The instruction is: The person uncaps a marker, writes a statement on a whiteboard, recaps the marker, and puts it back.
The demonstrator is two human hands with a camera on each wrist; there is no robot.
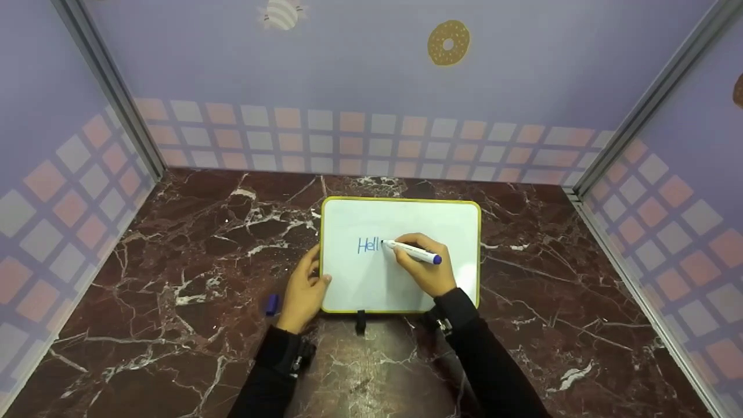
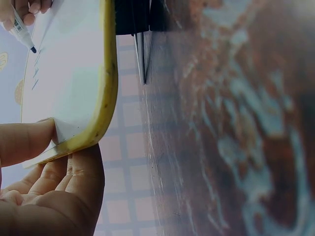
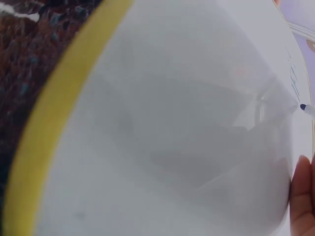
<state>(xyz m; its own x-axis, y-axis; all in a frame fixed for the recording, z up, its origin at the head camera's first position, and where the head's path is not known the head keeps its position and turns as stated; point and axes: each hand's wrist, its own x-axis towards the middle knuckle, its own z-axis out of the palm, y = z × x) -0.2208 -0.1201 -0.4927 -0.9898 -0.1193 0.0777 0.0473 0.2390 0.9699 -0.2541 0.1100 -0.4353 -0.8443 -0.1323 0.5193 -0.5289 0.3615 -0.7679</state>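
Observation:
A small whiteboard [image 1: 406, 220] with a yellow rim lies on the marble table, with "Hell" written on it in blue [image 1: 368, 245]. My right hand [image 1: 425, 264] grips a white marker with a blue end [image 1: 415, 252], its tip touching the board just right of the letters. My left hand [image 1: 305, 290] holds the board's lower left corner, thumb on the white face [image 2: 29, 140] and fingers under the yellow rim [image 2: 106, 98]. In the right wrist view the marker tip [image 3: 303, 107] meets the white surface [image 3: 172, 147].
A blue marker cap [image 1: 271, 304] lies on the dark red marble table [image 1: 191, 244] left of my left hand. A small black clip [image 1: 361, 321] sits at the board's near edge. Checkered walls close in the table on three sides.

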